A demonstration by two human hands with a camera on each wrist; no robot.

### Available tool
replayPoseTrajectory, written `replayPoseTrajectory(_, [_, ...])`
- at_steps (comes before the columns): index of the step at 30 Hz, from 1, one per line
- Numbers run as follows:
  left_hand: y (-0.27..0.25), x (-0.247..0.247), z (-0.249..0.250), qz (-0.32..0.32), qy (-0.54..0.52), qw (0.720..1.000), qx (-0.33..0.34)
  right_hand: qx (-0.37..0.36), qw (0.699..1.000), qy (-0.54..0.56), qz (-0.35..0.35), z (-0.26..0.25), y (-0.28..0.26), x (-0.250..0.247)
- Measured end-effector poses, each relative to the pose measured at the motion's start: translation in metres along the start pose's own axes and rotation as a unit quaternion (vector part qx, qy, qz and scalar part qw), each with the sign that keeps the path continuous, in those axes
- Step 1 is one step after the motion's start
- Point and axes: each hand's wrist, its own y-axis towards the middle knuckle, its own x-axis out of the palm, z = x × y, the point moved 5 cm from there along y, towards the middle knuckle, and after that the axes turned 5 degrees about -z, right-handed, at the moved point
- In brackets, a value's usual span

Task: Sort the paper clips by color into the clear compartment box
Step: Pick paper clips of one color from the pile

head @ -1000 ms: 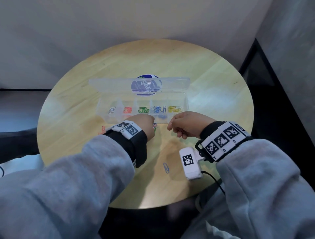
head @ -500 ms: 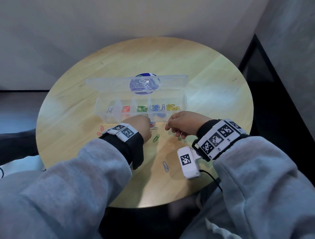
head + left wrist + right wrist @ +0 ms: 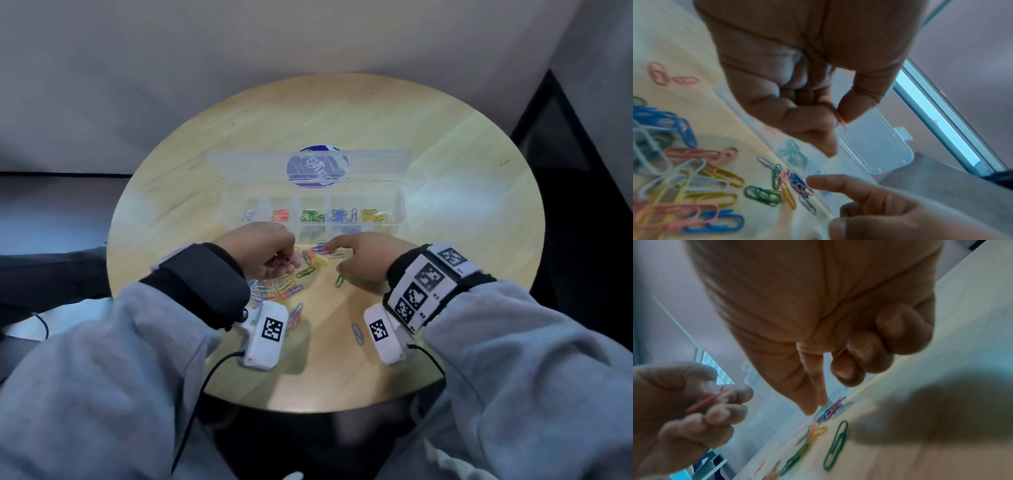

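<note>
The clear compartment box point(image 3: 399, 209) lies open on the round table, holding white, red, green, blue and yellow clips in separate compartments. My left hand point(image 3: 286, 262) hovers just in front of it and pinches a red paper clip point(image 3: 841, 121) between thumb and forefinger. My right hand point(image 3: 332, 257) is beside it, its forefinger point(image 3: 830, 181) stretched toward a small cluster of mixed clips point(image 3: 322, 253) at the box's front wall, the other fingers curled and empty. A larger loose pile of clips point(image 3: 279, 286) lies under my left wrist.
A single green clip point(image 3: 339, 280) lies under my right hand and a blue one point(image 3: 357, 333) nearer the table's front edge. The box's lid point(image 3: 239, 161) stands open behind, over a blue round sticker point(image 3: 317, 168). Walls close off the far side.
My left hand has turned its wrist over and lifted with a red clip pinched, uncovering the loose pile. My right hand has uncurled its forefinger toward the clips near the box.
</note>
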Motion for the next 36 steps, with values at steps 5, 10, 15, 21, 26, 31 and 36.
replayPoseTrajectory(5, [0.0, -0.012, -0.013, 0.019, -0.092, 0.996, -0.011, 0.01, 0.997, -0.078, -0.003, -0.008, 0.005, 0.003])
replayPoseTrajectory(10, [0.01, -0.006, -0.015, 0.015, -0.03, 0.999, -0.043, 0.01, 0.996, -0.089, 0.023, -0.005, 0.002, -0.002])
replayPoseTrajectory(15, [0.018, 0.003, 0.002, 0.11, 0.365, 0.924, 0.015, 0.01, 0.995, -0.098, 0.026, -0.001, 0.001, -0.004])
replayPoseTrajectory(21, [0.026, 0.022, 0.012, 0.13, 0.461, 0.877, 0.031, -0.006, 0.997, -0.079, 0.014, -0.001, 0.003, -0.001])
replayPoseTrajectory(26, [0.028, 0.028, 0.015, 0.116, 0.486, 0.865, 0.039, -0.013, 0.996, -0.089, -0.009, -0.002, 0.001, 0.002])
replayPoseTrajectory(31, [0.03, 0.03, 0.011, 0.089, 0.511, 0.854, 0.029, -0.023, 0.992, -0.124, -0.017, -0.002, 0.001, 0.002])
replayPoseTrajectory(36, [0.034, 0.029, 0.009, 0.085, 0.508, 0.857, 0.009, -0.012, 0.991, -0.133, -0.01, 0.0, 0.004, 0.004])
